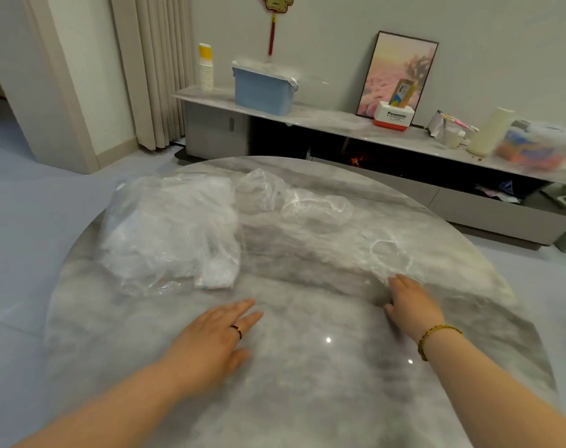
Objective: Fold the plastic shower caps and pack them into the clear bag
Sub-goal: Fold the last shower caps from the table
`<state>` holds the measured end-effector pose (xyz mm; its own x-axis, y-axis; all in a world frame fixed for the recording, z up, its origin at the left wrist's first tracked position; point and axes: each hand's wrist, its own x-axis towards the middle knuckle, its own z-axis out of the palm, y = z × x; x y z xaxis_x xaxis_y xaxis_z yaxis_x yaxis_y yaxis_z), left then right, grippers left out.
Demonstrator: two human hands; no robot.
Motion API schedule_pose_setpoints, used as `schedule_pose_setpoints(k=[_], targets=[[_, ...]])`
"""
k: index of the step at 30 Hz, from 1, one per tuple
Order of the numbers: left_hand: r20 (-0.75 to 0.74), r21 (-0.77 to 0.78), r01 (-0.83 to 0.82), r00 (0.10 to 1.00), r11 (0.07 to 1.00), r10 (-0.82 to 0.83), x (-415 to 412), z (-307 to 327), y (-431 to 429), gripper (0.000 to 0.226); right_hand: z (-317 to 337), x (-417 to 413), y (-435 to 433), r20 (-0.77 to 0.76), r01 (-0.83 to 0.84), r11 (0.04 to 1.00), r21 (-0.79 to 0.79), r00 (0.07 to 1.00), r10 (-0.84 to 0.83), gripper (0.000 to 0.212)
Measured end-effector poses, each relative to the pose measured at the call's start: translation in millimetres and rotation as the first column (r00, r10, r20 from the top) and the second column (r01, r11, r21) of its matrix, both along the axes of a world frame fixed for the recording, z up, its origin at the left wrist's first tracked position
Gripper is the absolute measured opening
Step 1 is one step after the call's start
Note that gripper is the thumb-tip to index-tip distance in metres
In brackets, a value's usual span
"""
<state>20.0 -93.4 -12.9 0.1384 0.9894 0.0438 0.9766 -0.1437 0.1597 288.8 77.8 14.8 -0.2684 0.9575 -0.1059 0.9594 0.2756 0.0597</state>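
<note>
Your left hand (217,331) lies flat, fingers straight, on the table (307,399). Your right hand (411,302), fingers extended, touches a shower cap (385,253) at centre right. The clear bag (168,227) sits centre left.

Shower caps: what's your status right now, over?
Left hand open over table. Right hand open, fingertips on nearest shower cap. Clear bag left, part-filled. Nothing blocking.
</note>
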Motion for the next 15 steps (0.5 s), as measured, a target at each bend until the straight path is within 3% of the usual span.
schedule_pose_setpoints(k=[4,7,9,12,13,15], targets=[[-0.113,-0.189,-0.003,0.993,0.982,-0.018,4,-18,2,0.064,-13,2,21,0.068,0.104,0.992,0.071,0.992,-0.109,0.046],[-0.137,-0.108,0.027,0.99,0.994,-0.042,1,-26,0,0.078,-14,-5,35,0.092,0.042,0.986,0.16,0.994,-0.058,0.03],[-0.117,-0.149,0.037,0.992,0.988,-0.055,0,-28,0,0.078,-12,-10,33,0.083,-0.003,0.982,0.188,0.996,-0.013,0.021],[-0.073,-0.223,0.033,0.996,0.974,-0.051,3,-22,-3,0.067,-18,-22,12,-0.108,-0.073,0.961,0.268,0.989,0.105,0.019],[-0.041,-0.212,0.024,0.999,0.977,-0.033,6,-18,-3,0.056,-21,-25,-1,-0.173,-0.137,0.937,0.32,0.964,0.2,0.022],[0.009,-0.107,0.001,1.0,0.994,0.0,16,-13,-1,0.06,-24,-27,-37,-0.283,-0.268,0.909,0.319,0.889,0.361,0.024]])
